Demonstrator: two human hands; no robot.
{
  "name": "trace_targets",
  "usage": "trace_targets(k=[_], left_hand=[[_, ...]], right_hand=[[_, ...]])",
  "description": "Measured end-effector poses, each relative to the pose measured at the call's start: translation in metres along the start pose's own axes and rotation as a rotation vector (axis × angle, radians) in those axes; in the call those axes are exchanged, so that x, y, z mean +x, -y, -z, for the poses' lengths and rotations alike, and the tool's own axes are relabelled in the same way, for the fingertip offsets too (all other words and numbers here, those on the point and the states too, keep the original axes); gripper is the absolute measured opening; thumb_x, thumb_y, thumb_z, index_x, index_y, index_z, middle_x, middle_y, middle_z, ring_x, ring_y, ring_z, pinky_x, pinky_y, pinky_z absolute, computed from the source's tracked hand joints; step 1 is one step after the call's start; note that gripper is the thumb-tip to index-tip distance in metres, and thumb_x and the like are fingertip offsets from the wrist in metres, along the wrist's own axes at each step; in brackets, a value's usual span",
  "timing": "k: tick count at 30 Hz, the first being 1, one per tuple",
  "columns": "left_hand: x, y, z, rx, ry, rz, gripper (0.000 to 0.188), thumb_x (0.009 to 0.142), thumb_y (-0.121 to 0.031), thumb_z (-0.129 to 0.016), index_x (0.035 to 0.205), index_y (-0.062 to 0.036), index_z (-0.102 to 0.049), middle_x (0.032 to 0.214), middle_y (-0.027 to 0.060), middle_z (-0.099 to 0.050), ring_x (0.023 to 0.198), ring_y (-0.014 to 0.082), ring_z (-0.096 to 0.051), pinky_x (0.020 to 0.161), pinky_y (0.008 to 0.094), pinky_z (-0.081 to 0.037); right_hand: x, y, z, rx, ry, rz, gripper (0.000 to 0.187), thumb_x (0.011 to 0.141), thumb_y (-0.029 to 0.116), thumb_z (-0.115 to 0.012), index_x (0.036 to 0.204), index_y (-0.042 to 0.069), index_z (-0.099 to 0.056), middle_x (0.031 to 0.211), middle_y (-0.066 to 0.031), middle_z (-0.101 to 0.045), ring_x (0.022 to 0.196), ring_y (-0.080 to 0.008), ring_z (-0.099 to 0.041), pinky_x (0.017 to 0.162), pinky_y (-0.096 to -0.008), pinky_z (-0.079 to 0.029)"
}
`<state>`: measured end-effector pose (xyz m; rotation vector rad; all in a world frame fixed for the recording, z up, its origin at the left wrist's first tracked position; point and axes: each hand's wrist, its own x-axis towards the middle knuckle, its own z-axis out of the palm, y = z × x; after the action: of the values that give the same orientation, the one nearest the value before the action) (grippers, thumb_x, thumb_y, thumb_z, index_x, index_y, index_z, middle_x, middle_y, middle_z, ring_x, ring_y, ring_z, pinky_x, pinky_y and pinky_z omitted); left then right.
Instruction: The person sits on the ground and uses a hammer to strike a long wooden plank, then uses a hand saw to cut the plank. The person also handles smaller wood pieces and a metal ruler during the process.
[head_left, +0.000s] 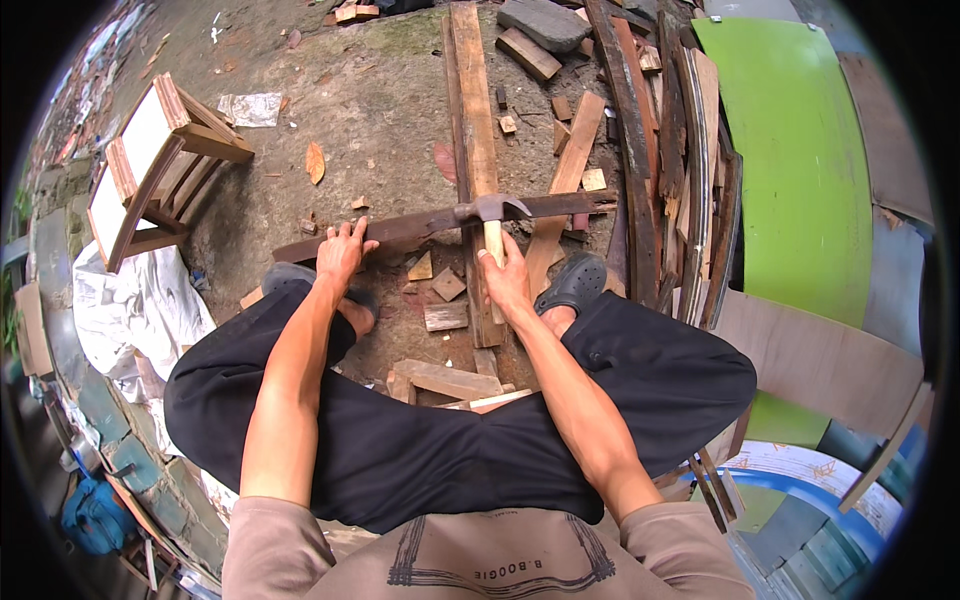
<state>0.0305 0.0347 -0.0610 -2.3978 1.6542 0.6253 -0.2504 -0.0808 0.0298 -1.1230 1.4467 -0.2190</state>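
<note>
A long dark wooden plank (412,227) lies crosswise in front of me, over an upright-running brown wooden beam (474,120) on the ground. My left hand (340,256) grips the plank near its left end, fingers over the wood and thumb to the right. In my right hand (507,273) is a claw hammer (493,225), held by its pale wooden handle. The hammer's metal head is over the crossing of plank and beam; whether it touches the wood I cannot tell. Small wood offcuts (447,285) lie between my feet.
A small wooden stool-like frame with white panels (150,150) stands at the left, beside a white cloth (140,300). Stacked boards (695,180) and a green panel (800,170) are on the right. A grey stone block (545,24) lies far ahead among wood scraps.
</note>
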Motion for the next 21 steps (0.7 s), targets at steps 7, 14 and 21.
trace_targets(k=[7, 14, 21], left_hand=[[0.000, -0.004, 0.002, 0.042, -0.015, -0.024, 0.062, 0.093, -0.053, -0.054, 0.142, -0.0159, -0.047, 0.122, 0.0160, -0.061, 0.109, 0.0412, -0.060, 0.079, 0.0470, -0.056], [0.001, 0.001, -0.001, 0.069, -0.025, -0.053, 0.064, 0.092, -0.055, -0.054, 0.141, -0.0133, -0.047, 0.117, 0.0169, -0.063, 0.106, 0.0402, -0.062, 0.078, 0.0460, -0.056], [0.003, 0.000, 0.001, 0.065, 0.005, -0.039, 0.063, 0.092, -0.055, -0.054, 0.141, -0.0152, -0.047, 0.116, 0.0173, -0.063, 0.106, 0.0404, -0.062, 0.079, 0.0464, -0.056]], right_hand=[[0.002, 0.002, -0.026, 0.399, -0.290, 0.013, 0.064, 0.097, 0.018, -0.054, 0.154, 0.012, -0.023, 0.071, -0.0076, -0.056, 0.045, -0.0136, -0.052, 0.033, -0.0287, -0.043], [0.023, -0.003, 0.014, -0.012, -0.005, 0.068, 0.059, 0.093, 0.018, -0.060, 0.148, 0.017, -0.040, 0.084, -0.0090, -0.058, 0.061, -0.0186, -0.055, 0.050, -0.0323, -0.044], [-0.017, 0.003, -0.048, 0.224, -0.178, -0.034, 0.070, 0.096, 0.014, -0.055, 0.156, 0.020, -0.020, 0.083, -0.0130, -0.061, 0.046, -0.0164, -0.053, 0.035, -0.0306, -0.045]])
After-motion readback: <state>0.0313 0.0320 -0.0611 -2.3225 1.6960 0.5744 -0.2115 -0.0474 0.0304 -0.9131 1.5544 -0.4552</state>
